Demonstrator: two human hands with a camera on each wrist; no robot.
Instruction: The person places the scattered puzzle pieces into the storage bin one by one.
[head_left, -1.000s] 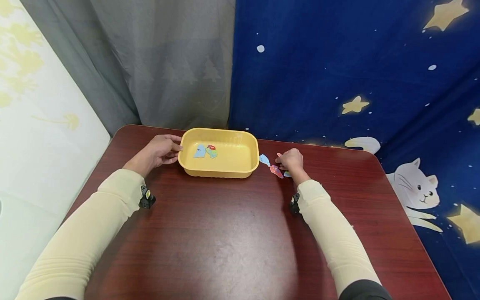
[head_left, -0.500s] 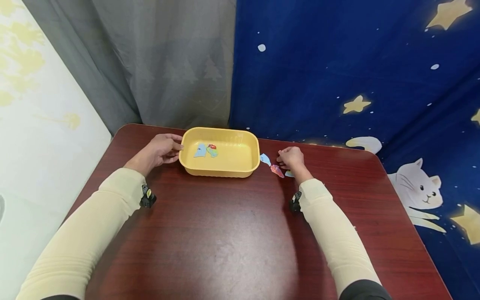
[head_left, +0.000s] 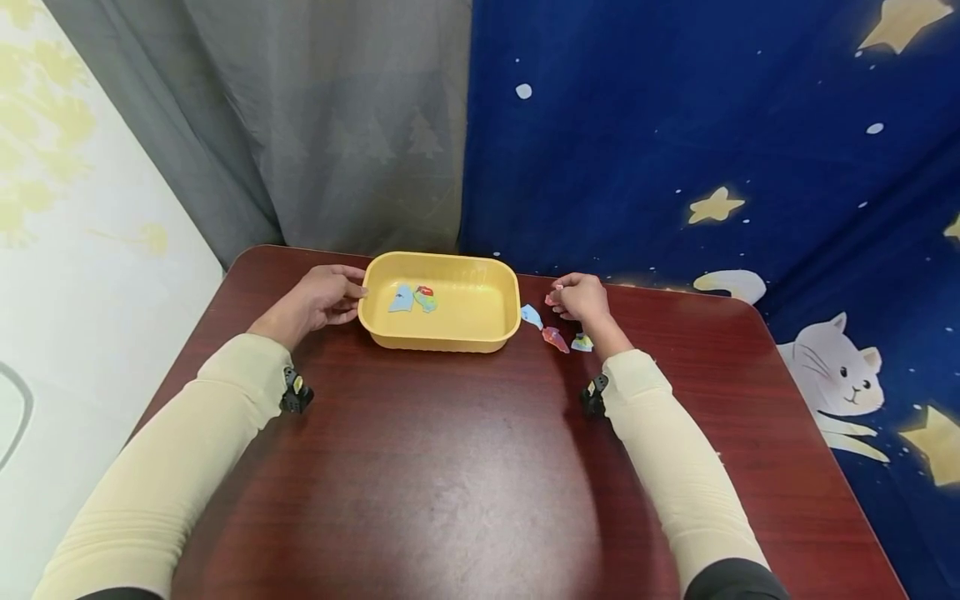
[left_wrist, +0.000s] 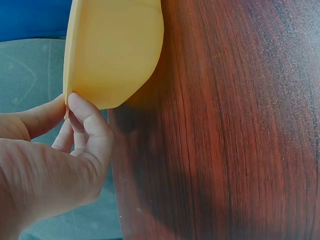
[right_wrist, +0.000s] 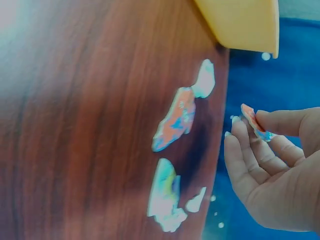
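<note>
My left hand (head_left: 322,298) pinches the left rim of a yellow plastic basin (head_left: 442,343); in the left wrist view its thumb and index finger (left_wrist: 89,111) meet at that rim. Inside the basin lie a light-blue puzzle piece (head_left: 401,298) and a green-and-red one (head_left: 426,300). To the right of the basin, my right hand (head_left: 587,298) holds a small red puzzle piece (right_wrist: 252,122) between thumb and fingertips, raised off the table. Below that hand are a pale-blue piece (head_left: 531,316), a red one (head_left: 556,338) and a blue-and-yellow one (head_left: 581,342).
The dark red-brown wooden table (head_left: 465,467) carries everything. A grey curtain (head_left: 352,125) and a blue starry curtain (head_left: 637,142) hang just behind its far edge. A small pale scrap (right_wrist: 196,200) lies near the blue-and-yellow piece in the right wrist view.
My right hand has lifted the red puzzle piece and moved up and away from the table pieces, uncovering the blue-and-yellow one. The left hand and basin have stayed put.
</note>
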